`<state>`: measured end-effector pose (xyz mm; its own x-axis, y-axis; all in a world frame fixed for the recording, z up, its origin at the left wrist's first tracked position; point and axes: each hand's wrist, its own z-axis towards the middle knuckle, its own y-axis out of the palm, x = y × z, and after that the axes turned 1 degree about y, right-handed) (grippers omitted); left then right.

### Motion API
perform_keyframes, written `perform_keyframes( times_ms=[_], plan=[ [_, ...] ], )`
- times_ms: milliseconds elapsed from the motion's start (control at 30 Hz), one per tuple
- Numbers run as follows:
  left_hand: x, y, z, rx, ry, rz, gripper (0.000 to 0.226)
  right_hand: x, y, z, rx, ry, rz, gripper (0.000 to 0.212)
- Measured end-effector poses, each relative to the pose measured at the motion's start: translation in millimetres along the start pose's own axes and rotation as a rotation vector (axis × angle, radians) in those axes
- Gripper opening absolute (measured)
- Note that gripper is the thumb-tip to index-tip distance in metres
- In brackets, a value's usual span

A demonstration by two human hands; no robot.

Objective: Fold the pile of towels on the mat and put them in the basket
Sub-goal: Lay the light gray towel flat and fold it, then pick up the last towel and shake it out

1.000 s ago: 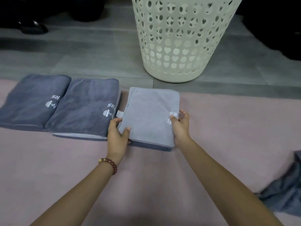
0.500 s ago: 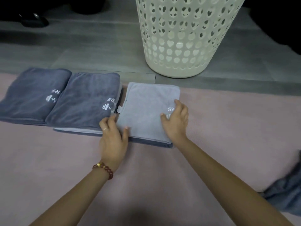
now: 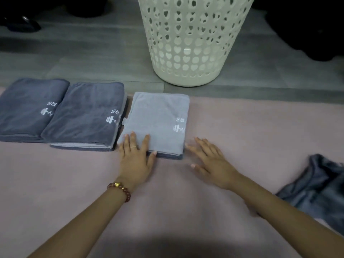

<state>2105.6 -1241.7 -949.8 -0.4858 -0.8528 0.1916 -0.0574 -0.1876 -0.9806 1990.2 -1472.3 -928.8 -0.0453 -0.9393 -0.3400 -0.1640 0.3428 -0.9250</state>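
The left hand (image 3: 135, 159) is lying flat, fingers straight, on the near corner of the folded towel (image 3: 160, 120); the right hand (image 3: 210, 161) is spreading open over the mat (image 3: 251, 127) just beside it. The basket (image 3: 188, 53) is standing beyond both.

Markings on folded towels
White "RS" with a dumbbell logo reads inverted to the camera on the light grey towel (image 3: 158, 118), middle dark towel (image 3: 87, 108) and left dark towel (image 3: 26, 105).

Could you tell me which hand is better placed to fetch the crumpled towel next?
Probably the right hand: it is open, holds nothing, and is nearer the crumpled towel. The left hand rests on the folded light grey towel.
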Motion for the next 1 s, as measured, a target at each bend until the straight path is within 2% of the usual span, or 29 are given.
perform_keyframes(
  times_ms=[67, 167, 233, 300, 367, 433, 500, 633, 733, 867, 933, 1000],
  plan=[
    [27, -4, -4, 0.007, 0.075, 0.001, 0.062, 26, -12, -41, 0.035, 0.123, -0.003, 0.09],
    [80, -3, -9, -0.009, 0.262, -0.022, 0.056, 77, -26, -114, 0.167, 0.4, -0.042, 0.074],
    [119, -1, -11, -0.027, 0.357, -0.071, 0.054, 112, -33, -167, 0.304, 0.623, -0.134, 0.075],
    [157, -1, -16, -0.039, 0.446, -0.115, 0.053, 138, -39, -218, 0.344, 0.906, -0.152, 0.084],
    [192, -2, -23, -0.061, 0.529, -0.157, 0.053, 159, -37, -264, 0.327, 1.207, 0.013, 0.096],
    [221, -3, -33, -0.1, 0.587, -0.22, 0.054, 174, -29, -300, 0.372, 1.364, 0.306, 0.106],
    [244, -4, -42, -0.125, 0.64, -0.281, 0.05, 181, -22, -322, 0.418, 1.367, 0.45, 0.099],
    [270, -5, -51, -0.113, 0.746, -0.395, 0.048, 188, -31, -319, 0.668, 1.268, 0.498, 0.042],
    [279, -10, -58, -0.124, 0.799, -0.489, 0.054, 172, -46, -296, 0.757, 1.101, 0.694, 0.036],
    [292, -12, -68, -0.364, 0.787, -0.686, 0.087, 119, -65, -259, 0.591, 0.735, 1.052, 0.042],
    [298, -8, -74, -0.482, 0.717, -0.808, 0.094, 94, -69, -242, 0.472, 0.553, 1.209, 0.045],
    [301, -4, -76, -0.44, 0.657, -0.939, 0.089, 75, -70, -225, 0.372, 0.44, 1.328, 0.047]
  ],
)
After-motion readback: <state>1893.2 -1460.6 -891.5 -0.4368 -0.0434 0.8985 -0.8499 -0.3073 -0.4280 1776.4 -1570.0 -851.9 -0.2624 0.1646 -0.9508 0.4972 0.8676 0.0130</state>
